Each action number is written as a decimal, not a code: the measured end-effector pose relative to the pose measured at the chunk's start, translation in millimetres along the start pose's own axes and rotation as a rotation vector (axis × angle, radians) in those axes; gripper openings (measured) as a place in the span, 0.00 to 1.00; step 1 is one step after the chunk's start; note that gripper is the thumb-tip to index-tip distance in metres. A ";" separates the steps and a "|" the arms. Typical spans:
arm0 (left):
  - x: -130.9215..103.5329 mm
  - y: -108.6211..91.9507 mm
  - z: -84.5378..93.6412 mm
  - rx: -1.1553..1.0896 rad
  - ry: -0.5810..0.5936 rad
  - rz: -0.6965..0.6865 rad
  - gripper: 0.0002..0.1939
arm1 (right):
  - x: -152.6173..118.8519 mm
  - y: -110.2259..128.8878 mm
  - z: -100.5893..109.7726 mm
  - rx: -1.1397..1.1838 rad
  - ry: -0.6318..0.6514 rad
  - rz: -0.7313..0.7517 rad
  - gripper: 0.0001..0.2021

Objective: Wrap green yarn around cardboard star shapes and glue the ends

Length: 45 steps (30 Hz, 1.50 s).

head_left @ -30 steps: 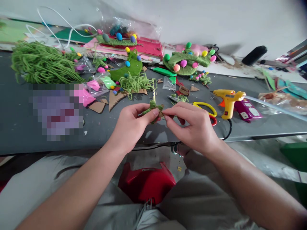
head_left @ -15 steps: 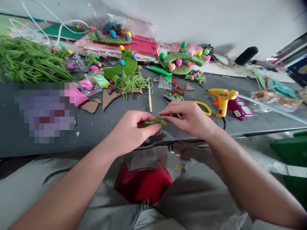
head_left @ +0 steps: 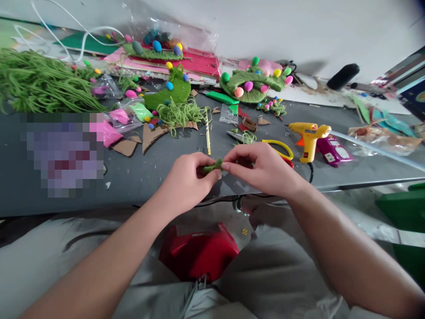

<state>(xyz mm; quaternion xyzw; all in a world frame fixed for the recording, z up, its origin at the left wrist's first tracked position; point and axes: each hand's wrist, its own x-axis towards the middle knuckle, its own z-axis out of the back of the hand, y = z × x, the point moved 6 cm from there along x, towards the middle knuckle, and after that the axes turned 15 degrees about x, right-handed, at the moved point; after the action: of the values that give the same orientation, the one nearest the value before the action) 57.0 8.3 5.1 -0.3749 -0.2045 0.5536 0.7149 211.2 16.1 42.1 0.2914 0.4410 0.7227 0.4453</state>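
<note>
A small green yarn piece (head_left: 213,166) is held between both hands above the table's front edge. My left hand (head_left: 192,175) pinches it from the left with thumb and fingers. On its right end, the thumb and forefinger of my right hand (head_left: 262,168) are closed. Just beyond my right hand lie scissors (head_left: 280,146) with yellow and red handles and a bit of loose green yarn (head_left: 248,137). A yellow patterned stick (head_left: 208,137) lies behind the yarn piece. Loose green yarn (head_left: 182,113) is heaped further back.
A yellow glue gun (head_left: 309,137) and purple packet (head_left: 334,150) lie to the right. Green wrapped shapes with coloured balls (head_left: 248,86) stand at the back. A large yarn bundle (head_left: 46,84), pink bag (head_left: 108,133) and cardboard (head_left: 125,147) are left. Below is a red stool (head_left: 199,252).
The fingers of my right hand have closed in on the yarn piece's right end, and less of the piece shows. Both hands have otherwise barely moved.
</note>
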 end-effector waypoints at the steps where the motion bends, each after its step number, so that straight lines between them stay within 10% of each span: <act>1: 0.9 0.4 0.3 -0.011 -0.010 0.001 0.09 | -0.2 1.3 -0.9 -0.005 0.001 0.015 0.06; 19: 2.9 9.1 12.5 -0.443 -0.176 0.043 0.05 | -14.2 17.7 -10.8 -0.230 -0.045 0.290 0.11; 35: 2.7 7.4 3.9 -0.722 0.057 0.006 0.06 | -1.7 7.6 1.7 -0.052 0.075 0.260 0.09; 45: 0.0 3.5 -3.5 -0.627 0.188 0.083 0.26 | 4.4 -1.9 4.4 -0.171 0.124 0.238 0.07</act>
<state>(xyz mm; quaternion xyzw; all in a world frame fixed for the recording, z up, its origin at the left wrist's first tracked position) 57.3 7.5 0.2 -0.6343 -0.2827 0.4553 0.5571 213.6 22.1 42.5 0.2575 0.3667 0.8219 0.3518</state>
